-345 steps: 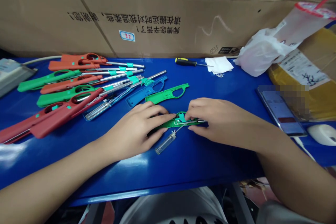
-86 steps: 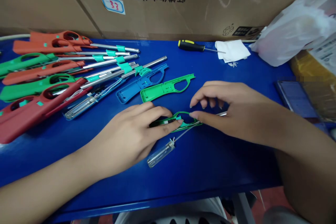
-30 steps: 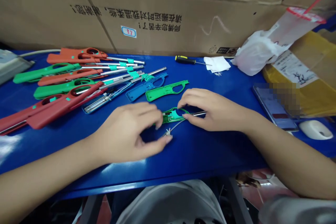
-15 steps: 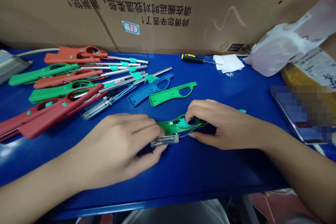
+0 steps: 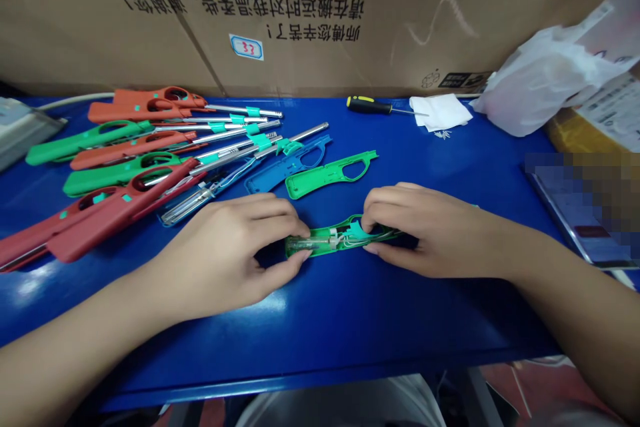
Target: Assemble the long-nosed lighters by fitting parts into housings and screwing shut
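An opened green lighter [image 5: 325, 245] lies between my hands on the blue table. Its clear fuel tank [image 5: 313, 242] sits inside the handle half, with thin wires running to a teal trigger [image 5: 356, 231]. My left hand [image 5: 245, 247] pinches the tank end and shell between thumb and fingers. Around the trigger end, the fingers of my right hand [image 5: 415, 227] are closed on the lighter; its barrel is mostly hidden behind that hand. Just beyond lie a loose bright green shell half [image 5: 313, 180] and a blue shell half [image 5: 270, 177].
Several red, orange and green long lighters [image 5: 120, 207] are piled at left, beside an open blue one [image 5: 187, 205]. A screwdriver [image 5: 370, 105], white tissue [image 5: 440, 112] and plastic bag [image 5: 535, 83] lie before a cardboard box [image 5: 300, 73]. A phone [image 5: 575, 213] is at right.
The clear fuel tank has moved from the near side of the green shell into it, guided by my left hand. My right hand stays at the trigger end.
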A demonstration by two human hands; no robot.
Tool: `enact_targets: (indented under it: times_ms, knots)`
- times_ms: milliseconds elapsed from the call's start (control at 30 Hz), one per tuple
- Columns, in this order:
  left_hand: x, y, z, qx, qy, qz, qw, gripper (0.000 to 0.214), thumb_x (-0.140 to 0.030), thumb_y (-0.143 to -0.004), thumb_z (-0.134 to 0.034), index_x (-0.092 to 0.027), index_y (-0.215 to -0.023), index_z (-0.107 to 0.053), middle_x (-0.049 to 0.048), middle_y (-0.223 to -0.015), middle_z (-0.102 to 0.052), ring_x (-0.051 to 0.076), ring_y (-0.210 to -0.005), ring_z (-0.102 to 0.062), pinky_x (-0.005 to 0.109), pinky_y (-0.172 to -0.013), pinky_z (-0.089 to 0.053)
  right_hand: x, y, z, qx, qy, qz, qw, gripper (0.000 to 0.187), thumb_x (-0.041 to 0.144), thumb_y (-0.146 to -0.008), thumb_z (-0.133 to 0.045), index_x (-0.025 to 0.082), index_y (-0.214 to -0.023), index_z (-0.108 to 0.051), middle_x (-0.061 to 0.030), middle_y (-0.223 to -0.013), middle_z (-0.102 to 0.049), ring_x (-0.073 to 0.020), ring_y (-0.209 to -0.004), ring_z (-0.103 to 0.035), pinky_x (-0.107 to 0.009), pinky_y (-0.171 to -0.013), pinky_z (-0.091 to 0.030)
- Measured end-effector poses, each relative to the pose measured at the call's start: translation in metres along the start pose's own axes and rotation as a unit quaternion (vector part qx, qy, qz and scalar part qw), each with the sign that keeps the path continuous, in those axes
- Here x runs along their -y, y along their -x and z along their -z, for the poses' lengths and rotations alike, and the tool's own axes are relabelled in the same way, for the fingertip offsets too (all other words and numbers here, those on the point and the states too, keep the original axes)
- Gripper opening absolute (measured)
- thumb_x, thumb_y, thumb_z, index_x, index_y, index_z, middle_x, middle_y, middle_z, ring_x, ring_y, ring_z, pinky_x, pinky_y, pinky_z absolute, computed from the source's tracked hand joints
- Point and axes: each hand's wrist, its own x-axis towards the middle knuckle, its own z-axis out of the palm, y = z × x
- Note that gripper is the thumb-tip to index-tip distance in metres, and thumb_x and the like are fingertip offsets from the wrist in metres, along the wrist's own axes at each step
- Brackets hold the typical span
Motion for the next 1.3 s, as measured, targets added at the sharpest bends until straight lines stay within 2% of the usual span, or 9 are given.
enact_targets:
  times_ms: [233, 467, 667, 967, 1133, 1300]
  knots:
    - [-0.001, 0.000, 0.002, 0.013, 0.036, 0.005, 0.999, 0.017, -0.022, -0.097, -0.063, -0.021, -0.109, -0.075, 0.0010, -0.101, -0.073, 0.013, -0.083, -0.071, 0.026, -0.076, -0.056, 0.000, -0.001, -0.004, -0.011, 0.043, 0.012, 0.999, 0.021, 0.038, -0.106, -0.049, 0.021, -0.096, -0.059, -0.0014, -0.099, -0.061, -0.0184, -0.086, -0.053, -0.035, -0.081, -0.036]
    - [0.000, 0.002, -0.002, -0.007, 0.034, -0.027, 0.999, 0.017, -0.023, -0.098, -0.067, -0.017, -0.110, -0.076, 0.0046, -0.097, -0.075, 0.016, -0.085, -0.071, 0.030, -0.079, -0.057, -0.002, -0.003, -0.004, -0.010, 0.051, 0.014, 0.999, 0.023, 0.037, -0.106, -0.048, 0.021, -0.094, -0.058, -0.0013, -0.096, -0.060, -0.0187, -0.086, -0.053, -0.035, -0.080, -0.035]
    - [-0.001, -0.001, -0.007, -0.041, 0.065, -0.033, 0.997, 0.016, -0.021, -0.096, -0.069, -0.017, -0.109, -0.078, 0.0049, -0.095, -0.076, 0.015, -0.084, -0.071, 0.027, -0.080, -0.057, -0.002, -0.003, -0.003, -0.009, 0.050, 0.011, 0.999, 0.025, 0.037, -0.107, -0.047, 0.020, -0.092, -0.058, -0.0024, -0.095, -0.060, -0.0192, -0.085, -0.054, -0.034, -0.079, -0.035]
    - [0.000, 0.000, -0.006, -0.045, 0.043, -0.035, 0.997, 0.018, -0.020, -0.095, -0.070, -0.016, -0.111, -0.077, 0.0060, -0.099, -0.077, 0.015, -0.086, -0.073, 0.026, -0.081, -0.059, -0.001, -0.002, -0.002, -0.007, 0.058, 0.010, 0.998, 0.026, 0.037, -0.107, -0.046, 0.020, -0.092, -0.059, -0.0040, -0.095, -0.062, -0.0203, -0.086, -0.054, -0.035, -0.079, -0.036]
    - [-0.003, 0.000, -0.005, -0.066, 0.027, -0.040, 0.997, 0.020, -0.015, -0.094, -0.070, -0.015, -0.112, -0.076, 0.0077, -0.102, -0.076, 0.015, -0.089, -0.073, 0.025, -0.084, -0.059, -0.001, -0.001, -0.003, -0.007, 0.060, 0.012, 0.998, 0.026, 0.038, -0.107, -0.045, 0.020, -0.093, -0.058, -0.0032, -0.095, -0.060, -0.0200, -0.087, -0.054, -0.035, -0.080, -0.036]
    - [-0.008, -0.001, -0.008, -0.053, 0.044, -0.037, 0.997, 0.024, -0.008, -0.095, -0.063, -0.016, -0.115, -0.075, 0.0075, -0.108, -0.073, 0.013, -0.092, -0.072, 0.023, -0.085, -0.058, -0.002, -0.001, -0.003, -0.003, 0.063, 0.011, 0.998, 0.026, 0.039, -0.108, -0.045, 0.021, -0.093, -0.058, -0.0028, -0.095, -0.060, -0.0204, -0.087, -0.054, -0.035, -0.080, -0.035]
